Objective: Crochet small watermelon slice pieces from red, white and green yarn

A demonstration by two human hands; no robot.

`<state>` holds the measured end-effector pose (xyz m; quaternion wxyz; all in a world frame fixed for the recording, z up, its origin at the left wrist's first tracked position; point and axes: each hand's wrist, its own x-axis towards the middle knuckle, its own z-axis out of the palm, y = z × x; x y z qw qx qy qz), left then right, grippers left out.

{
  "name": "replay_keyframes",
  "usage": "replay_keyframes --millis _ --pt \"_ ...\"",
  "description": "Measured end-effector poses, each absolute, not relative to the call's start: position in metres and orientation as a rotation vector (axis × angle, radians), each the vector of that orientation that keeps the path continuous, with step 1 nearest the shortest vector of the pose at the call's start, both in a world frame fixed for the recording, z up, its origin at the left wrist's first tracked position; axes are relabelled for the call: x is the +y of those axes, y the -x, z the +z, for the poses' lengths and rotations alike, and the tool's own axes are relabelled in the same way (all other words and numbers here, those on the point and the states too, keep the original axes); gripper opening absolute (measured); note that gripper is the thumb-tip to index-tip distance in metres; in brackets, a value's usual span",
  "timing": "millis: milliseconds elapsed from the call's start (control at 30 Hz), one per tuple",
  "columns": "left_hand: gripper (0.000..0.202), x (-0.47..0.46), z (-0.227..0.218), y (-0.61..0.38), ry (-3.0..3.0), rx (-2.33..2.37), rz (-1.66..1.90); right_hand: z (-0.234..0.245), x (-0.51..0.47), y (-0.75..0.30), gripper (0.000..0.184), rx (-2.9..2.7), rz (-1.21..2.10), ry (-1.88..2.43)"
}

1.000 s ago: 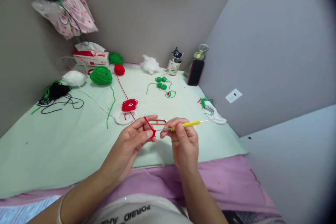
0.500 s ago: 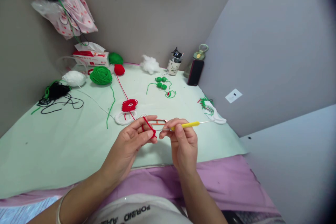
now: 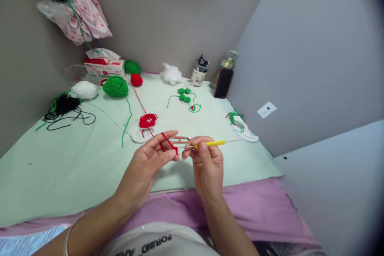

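Between thumb and fingers, my left hand (image 3: 154, 156) pinches a small piece of red crochet work (image 3: 175, 151), with a red strand drawn over the raised index finger. My right hand (image 3: 208, 160) is closed on a crochet hook (image 3: 215, 143) with a yellow handle, its thin metal tip reaching into the red work. From my left hand the strand leads to a loose red yarn coil (image 3: 148, 120), which lies against a white yarn coil (image 3: 139, 135). Partly hidden behind my fingers is an orange-rimmed pair of scissors or similar tool (image 3: 181, 140).
Toward the back lie a green yarn ball (image 3: 115, 86), a red ball (image 3: 136, 80), white yarn (image 3: 85, 89) and a tissue box (image 3: 105, 67). Small green crocheted pieces (image 3: 184, 98), white stuffing (image 3: 171, 74), a jar (image 3: 199, 75) and a phone (image 3: 223, 83) stand or lie further right.
My right hand and the hook have shifted slightly left, bringing the tip further into the red work. The red strand on my left index finger has moved a little left.
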<state>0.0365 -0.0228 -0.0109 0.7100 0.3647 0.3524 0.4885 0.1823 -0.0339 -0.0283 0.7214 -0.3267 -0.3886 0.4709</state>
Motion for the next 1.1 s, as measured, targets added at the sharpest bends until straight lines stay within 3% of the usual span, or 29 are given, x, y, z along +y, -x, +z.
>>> replay_keyframes --millis 367,500,633,800,933,1000,1100 --pt "0.041 -0.023 -0.010 -0.040 -0.810 0.784 1.051 -0.031 -0.035 -0.179 0.021 -0.902 1.062 0.736" --pt "0.046 -0.026 -0.011 -0.044 -0.759 0.770 1.071 -0.041 -0.038 -0.176 0.017 -1.213 0.659 0.866" --pt "0.036 -0.024 -0.014 -0.043 -0.620 0.648 0.963 -0.046 -0.040 -0.176 0.030 -1.481 0.153 0.885" --pt "0.025 -0.012 -0.013 -0.035 -0.569 0.683 0.942 -0.032 -0.039 -0.187 0.021 -1.196 0.528 0.892" --pt "0.038 -0.015 -0.010 -0.035 -0.717 0.735 1.018 -0.025 -0.040 -0.189 0.020 -1.138 0.758 0.870" --pt "0.049 -0.018 -0.009 -0.037 -0.765 0.758 1.066 -0.028 -0.040 -0.185 0.019 -1.310 0.557 0.909" --pt "0.059 -0.020 -0.008 -0.039 -0.750 0.744 1.060 -0.034 -0.040 -0.177 0.035 -1.475 0.201 0.915"
